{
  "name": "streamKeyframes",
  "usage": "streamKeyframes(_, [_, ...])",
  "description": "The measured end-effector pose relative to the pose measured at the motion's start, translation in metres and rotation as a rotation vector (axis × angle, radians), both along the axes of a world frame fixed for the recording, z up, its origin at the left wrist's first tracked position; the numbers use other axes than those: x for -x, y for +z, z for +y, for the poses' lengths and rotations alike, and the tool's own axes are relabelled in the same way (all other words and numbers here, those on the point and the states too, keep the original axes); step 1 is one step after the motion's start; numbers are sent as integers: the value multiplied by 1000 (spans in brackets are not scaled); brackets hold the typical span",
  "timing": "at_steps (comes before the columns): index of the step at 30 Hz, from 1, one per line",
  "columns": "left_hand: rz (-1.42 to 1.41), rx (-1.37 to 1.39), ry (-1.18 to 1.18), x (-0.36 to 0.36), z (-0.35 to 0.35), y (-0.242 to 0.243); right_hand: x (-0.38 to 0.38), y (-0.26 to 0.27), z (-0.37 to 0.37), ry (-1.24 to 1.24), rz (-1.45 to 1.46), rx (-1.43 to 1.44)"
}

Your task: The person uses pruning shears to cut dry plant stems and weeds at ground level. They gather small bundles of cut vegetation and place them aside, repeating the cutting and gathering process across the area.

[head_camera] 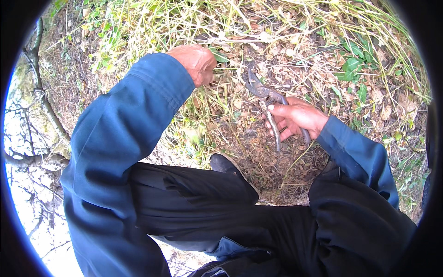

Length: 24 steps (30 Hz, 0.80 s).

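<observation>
Pruning shears [260, 90] with worn metal blades rest in my right hand [299, 116], their jaws and handles spread apart. My thumb lies over one handle, and the other handle passes along my palm. The blade tips point up and left, above dry leaf litter [238, 102]. To the left, my left hand [195, 64] is curled low over the grass, its back towards me. Its fingertips are hidden, so what it holds cannot be made out. A green leaf [219, 56] shows just beside its knuckles. Blurred grass stems [204, 110] hang below that hand.
Long pale grass [173, 24] runs along the far side. Broad-leaved green weeds [353, 67] grow at the right. My dark shoe [226, 164] and bent legs [193, 194] are close below my hands. A bare branch [45, 100] rises at the left edge.
</observation>
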<state>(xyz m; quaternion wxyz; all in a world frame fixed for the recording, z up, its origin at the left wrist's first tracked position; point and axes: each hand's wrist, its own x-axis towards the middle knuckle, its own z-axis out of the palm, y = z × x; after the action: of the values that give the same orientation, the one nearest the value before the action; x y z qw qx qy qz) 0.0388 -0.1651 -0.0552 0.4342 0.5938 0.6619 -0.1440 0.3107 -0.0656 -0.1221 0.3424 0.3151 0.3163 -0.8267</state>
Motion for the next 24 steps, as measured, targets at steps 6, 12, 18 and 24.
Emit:
streamKeyframes(6, [176,-234,-35,-20,2,-10,-2,0,-1,2,12,-5])
streamKeyframes(12, [115,-160,-102,-12,-2,-30,0,0,-3,14,-19,-53])
streamKeyframes(18, [-17,-100,159,-4,-7,-35,-1,3,-3,103,-7,-152])
streamKeyframes(24, [-39,28,219,2,0,-39,3,4,-4,169,64,-244])
